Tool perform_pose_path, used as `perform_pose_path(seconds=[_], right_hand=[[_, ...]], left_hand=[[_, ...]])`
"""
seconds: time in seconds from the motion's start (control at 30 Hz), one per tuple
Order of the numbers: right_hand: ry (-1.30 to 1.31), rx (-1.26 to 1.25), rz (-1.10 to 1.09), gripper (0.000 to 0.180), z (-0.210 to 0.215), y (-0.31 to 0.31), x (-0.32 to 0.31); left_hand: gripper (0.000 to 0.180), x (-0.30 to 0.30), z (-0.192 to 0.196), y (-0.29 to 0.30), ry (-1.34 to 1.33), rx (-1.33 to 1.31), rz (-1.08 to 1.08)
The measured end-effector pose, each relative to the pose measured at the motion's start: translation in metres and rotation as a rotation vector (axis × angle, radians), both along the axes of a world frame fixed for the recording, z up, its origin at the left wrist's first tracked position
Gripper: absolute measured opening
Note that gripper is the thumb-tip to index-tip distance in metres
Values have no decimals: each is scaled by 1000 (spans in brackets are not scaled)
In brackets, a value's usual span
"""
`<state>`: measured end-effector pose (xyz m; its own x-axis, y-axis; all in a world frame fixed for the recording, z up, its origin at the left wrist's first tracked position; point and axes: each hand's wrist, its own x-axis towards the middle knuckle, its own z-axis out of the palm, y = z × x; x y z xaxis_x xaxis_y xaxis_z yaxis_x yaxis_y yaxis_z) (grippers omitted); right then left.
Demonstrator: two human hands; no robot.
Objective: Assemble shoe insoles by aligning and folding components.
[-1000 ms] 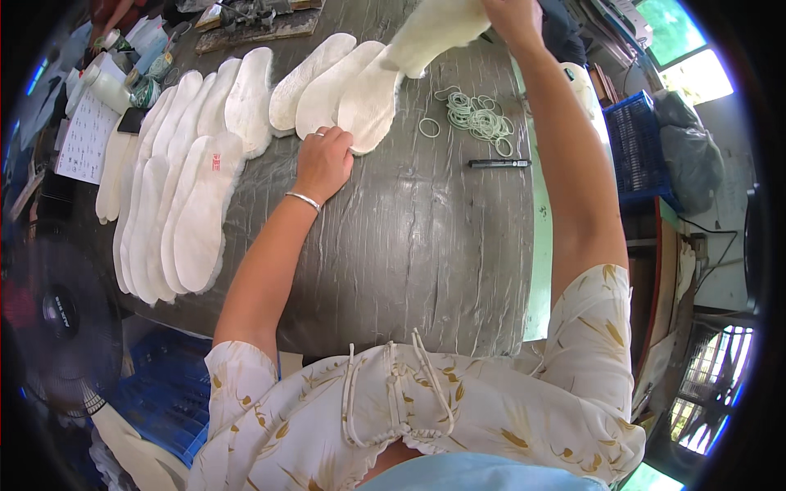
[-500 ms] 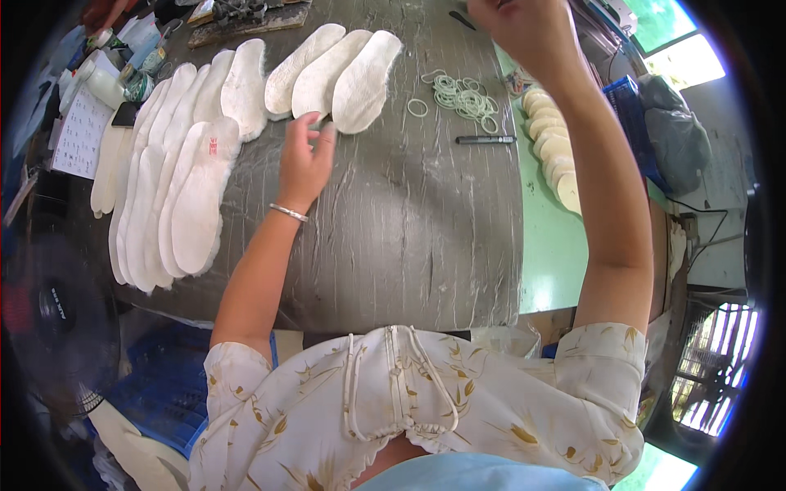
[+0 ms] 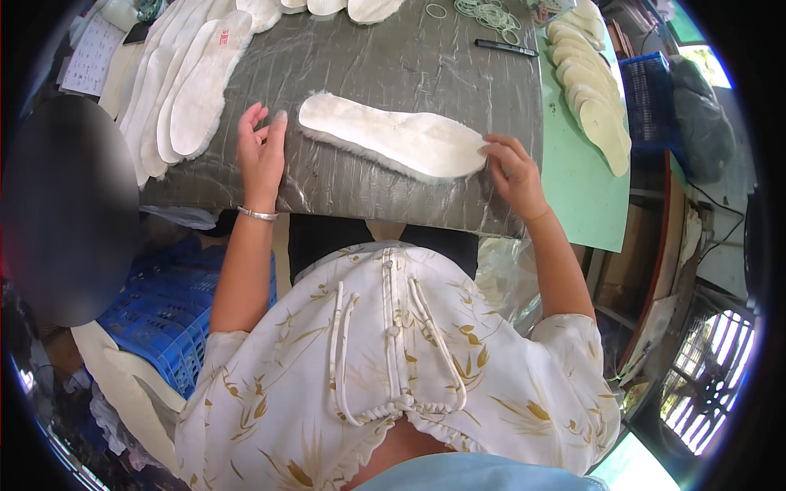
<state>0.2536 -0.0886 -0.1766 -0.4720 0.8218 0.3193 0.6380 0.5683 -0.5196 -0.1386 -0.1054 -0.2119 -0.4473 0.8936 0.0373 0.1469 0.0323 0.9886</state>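
Observation:
A single white insole [image 3: 393, 135] with a fluffy edge lies sideways in front of me, over the grey plastic-covered table [image 3: 393, 65]. At its right end, my right hand [image 3: 517, 178] pinches the tip between thumb and fingers. I cannot tell whether that end is slightly raised. My left hand [image 3: 262, 155] is beside the insole's left end, apart from it, fingers parted and nothing in them. Further left, several overlapping white insoles [image 3: 201, 98] form a row, the front one bearing a red mark.
Pale green rubber bands [image 3: 489, 16] and a black marker pen [image 3: 506, 47] lie toward the back right. On a green surface [image 3: 585, 213] at right, several cream insole-shaped pieces [image 3: 604, 127] overlap. A blue crate [image 3: 155, 319] stands low at left, beside a dark blurred round object [image 3: 70, 213].
My right hand has come back from the far right and now grips a single insole before me. My left hand has moved away from the far insoles. The view has tilted toward my body.

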Motion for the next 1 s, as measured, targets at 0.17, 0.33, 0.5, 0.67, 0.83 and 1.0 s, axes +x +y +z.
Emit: perform_pose_path(seconds=[0.17, 0.33, 0.5, 0.67, 0.83, 1.0], right_hand=[[444, -601, -465, 29, -4, -10, 14], [298, -807, -567, 39, 7, -3, -5], [353, -833, -548, 26, 4, -3, -10], [386, -654, -645, 34, -5, -5, 5], [357, -600, -404, 37, 7, -19, -24], [352, -582, -104, 33, 15, -33, -65]], left_hand=[[58, -3, 5, 2, 27, -166, -89], [62, 13, 13, 4, 18, -321, -145], [58, 15, 7, 1, -88, -332, -158], [54, 12, 14, -23, 114, -331, -10], [47, -38, 18, -96, 432, -36, 248], [38, -73, 67, -218, 883, 67, 555]])
